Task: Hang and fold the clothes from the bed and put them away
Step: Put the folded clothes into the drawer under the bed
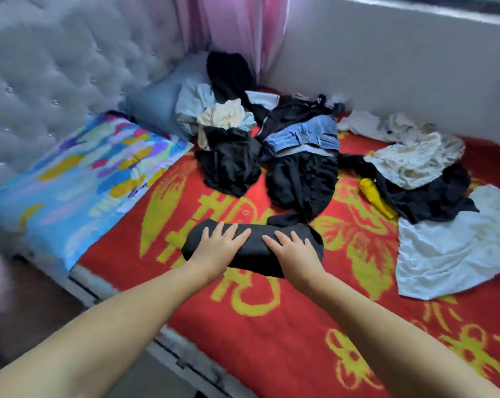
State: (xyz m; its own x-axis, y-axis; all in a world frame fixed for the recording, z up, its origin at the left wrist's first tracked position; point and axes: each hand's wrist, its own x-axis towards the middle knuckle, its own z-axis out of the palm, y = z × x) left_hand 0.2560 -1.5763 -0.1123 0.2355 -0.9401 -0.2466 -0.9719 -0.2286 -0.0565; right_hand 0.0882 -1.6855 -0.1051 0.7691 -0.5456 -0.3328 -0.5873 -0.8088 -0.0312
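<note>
Red blanket (271, 326) with yellow motifs covers my bed; both hands, left hand (217, 248) and right hand (293, 251), press spread fingers on the folded black garment (254, 248) near the tufted headboard (56, 67).

Two arms of the person were in view, and both were bare from the lower edge of the picture up to the fingers. No sleeve covered them (not even a short cuff at the edge of the view). The left hand (217, 248) carried no ring, no glove and no bracelet, and its wrist had no watch or band. The right hand (293, 251) was the same: plain, without jewellery, and with a bare wrist. The fingernails on both hands looked short and without coloured polish, as far as the soft picture let me see. No other part of the body or clothing was visible.
</note>
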